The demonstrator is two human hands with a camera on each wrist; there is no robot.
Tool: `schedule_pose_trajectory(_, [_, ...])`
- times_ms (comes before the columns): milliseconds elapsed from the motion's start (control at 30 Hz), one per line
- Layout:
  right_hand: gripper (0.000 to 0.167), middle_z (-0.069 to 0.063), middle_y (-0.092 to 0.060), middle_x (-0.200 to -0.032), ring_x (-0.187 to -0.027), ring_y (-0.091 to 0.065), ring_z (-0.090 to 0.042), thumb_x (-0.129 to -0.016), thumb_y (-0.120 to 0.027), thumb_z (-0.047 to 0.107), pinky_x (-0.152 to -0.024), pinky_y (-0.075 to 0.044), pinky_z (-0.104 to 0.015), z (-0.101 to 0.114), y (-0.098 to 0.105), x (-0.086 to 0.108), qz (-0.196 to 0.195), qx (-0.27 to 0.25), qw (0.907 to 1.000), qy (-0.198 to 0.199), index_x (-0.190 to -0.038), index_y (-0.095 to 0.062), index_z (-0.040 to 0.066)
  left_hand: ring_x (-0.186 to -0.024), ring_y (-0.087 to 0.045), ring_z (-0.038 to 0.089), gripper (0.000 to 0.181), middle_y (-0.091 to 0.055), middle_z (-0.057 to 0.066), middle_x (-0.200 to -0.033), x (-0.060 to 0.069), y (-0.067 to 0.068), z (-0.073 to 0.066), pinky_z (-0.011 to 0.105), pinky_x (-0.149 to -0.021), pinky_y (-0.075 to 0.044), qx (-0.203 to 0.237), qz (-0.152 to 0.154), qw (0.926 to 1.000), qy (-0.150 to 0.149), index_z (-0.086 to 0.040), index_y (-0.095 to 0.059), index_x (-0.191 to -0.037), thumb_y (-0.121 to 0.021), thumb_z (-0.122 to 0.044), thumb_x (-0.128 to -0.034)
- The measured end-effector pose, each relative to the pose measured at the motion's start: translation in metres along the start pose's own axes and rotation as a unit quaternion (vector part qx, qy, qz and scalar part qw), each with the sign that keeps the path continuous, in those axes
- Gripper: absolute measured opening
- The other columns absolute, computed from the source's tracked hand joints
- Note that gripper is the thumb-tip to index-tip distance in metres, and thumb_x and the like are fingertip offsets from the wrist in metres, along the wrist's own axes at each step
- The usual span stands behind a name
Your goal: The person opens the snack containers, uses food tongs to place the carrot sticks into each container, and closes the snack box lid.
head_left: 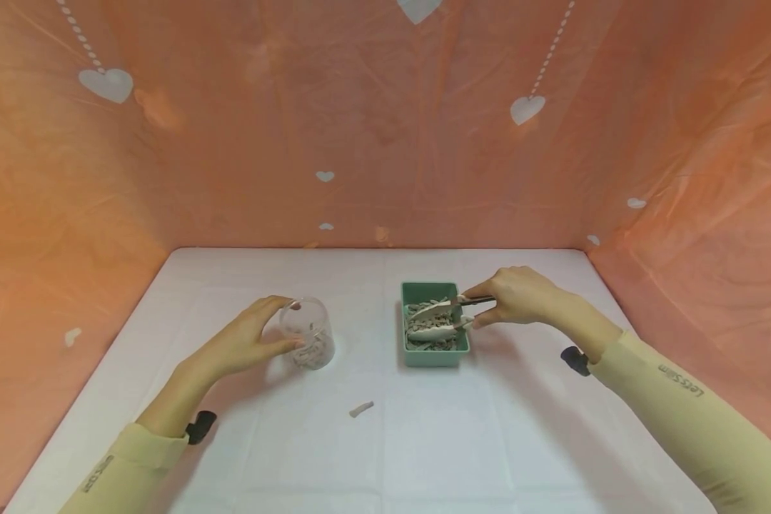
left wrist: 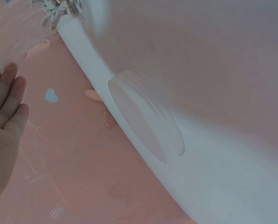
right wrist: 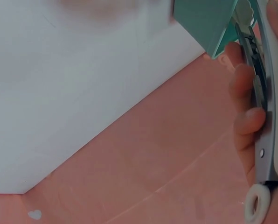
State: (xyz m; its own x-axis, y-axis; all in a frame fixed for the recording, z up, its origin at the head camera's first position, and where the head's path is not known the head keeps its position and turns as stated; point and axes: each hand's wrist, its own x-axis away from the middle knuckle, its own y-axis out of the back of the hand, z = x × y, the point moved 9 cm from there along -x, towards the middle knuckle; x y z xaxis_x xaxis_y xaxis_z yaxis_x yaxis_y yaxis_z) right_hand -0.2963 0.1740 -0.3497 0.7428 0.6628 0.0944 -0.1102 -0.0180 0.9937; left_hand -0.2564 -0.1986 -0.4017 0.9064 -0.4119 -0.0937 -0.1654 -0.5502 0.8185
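At the still-stocked green box [head_left: 432,360], the right hand [head_left: 517,295] grips parted tongs [head_left: 432,333]; the left hand [head_left: 247,343] clasps a part-filled jar [head_left: 313,335].

On the right sleeve of pale yellow cloth [head_left: 713,435] I can read one dark printed word [head_left: 681,380], "LetsSlim", upside down in the head view. The left sleeve of same pale yellow cloth [head_left: 138,450] also carries dark lettering [head_left: 98,473], but too unclear for me.
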Motion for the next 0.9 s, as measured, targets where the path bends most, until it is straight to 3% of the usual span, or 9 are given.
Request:
schedule_pose_trajectory(433, [0.052, -0.005, -0.08, -0.104, -0.083, -0.074, -0.025, -0.083, -0.084, 0.05, -0.076, -0.059, -0.054, 0.0, 0.009, 0.009, -0.018, 0.008, 0.9998, 0.003, -0.125, -0.078, 0.02, -0.139, -0.046, 0.045, 0.07, -0.054, 0.022, -0.145, -0.001, 0.0, -0.001, 0.066, -0.114, -0.037, -0.002, -0.001, 1.0, -0.002, -0.002, -0.052, -0.144, -0.079, -0.042, -0.0927])
schedule_pose_trajectory(900, [0.047, 0.006, -0.077, -0.084, -0.062, -0.056, -0.008, -0.081, -0.088, 0.044, -0.063, -0.055, -0.044, -0.003, 0.021, 0.02, -0.057, -0.001, 0.9983, 0.014, -0.12, -0.08, 0.02, -0.139, -0.045, 0.046, 0.071, -0.053, 0.022, -0.146, 0.0, 0.001, -0.001, 0.067, -0.114, -0.037, 0.0, 0.003, 1.0, 0.004, -0.002, -0.051, -0.145, -0.078, -0.043, -0.0929])
